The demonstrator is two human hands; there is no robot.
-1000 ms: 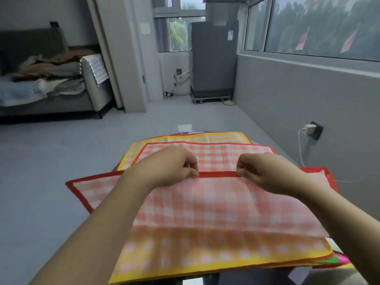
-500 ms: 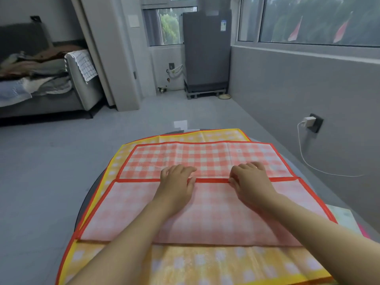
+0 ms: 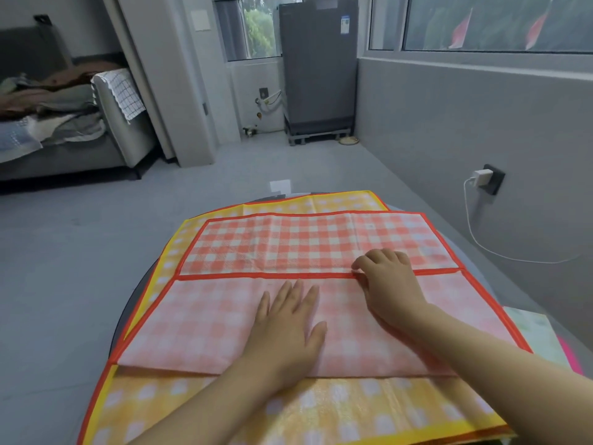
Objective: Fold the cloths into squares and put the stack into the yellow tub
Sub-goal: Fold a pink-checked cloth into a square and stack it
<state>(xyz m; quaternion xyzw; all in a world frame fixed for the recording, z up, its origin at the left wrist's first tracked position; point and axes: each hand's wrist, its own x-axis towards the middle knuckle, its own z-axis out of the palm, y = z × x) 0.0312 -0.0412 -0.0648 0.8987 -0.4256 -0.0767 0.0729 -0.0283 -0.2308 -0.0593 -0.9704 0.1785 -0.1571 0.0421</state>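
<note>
A red-and-white checked cloth (image 3: 288, 245) lies spread on top of a yellow checked cloth (image 3: 321, 412). Its near half is folded over, pale side up, and the red hem runs across the middle. My left hand (image 3: 285, 329) rests flat on the folded flap, fingers spread, holding nothing. My right hand (image 3: 388, 284) sits at the hem right of centre, its fingers curled over the hem and the thumb against it. No yellow tub is in view.
The cloths cover a round dark table (image 3: 128, 313). More cloths, pale green (image 3: 529, 332) and pink (image 3: 571, 354), stick out at the right. A wall with a plugged-in charger (image 3: 481, 176) is close on the right. A sofa (image 3: 64, 149) stands far left.
The lifted flap has been laid flat on the table. My left hand let go of the hem, slid toward me and flattened on the flap. My right hand moved right along the hem.
</note>
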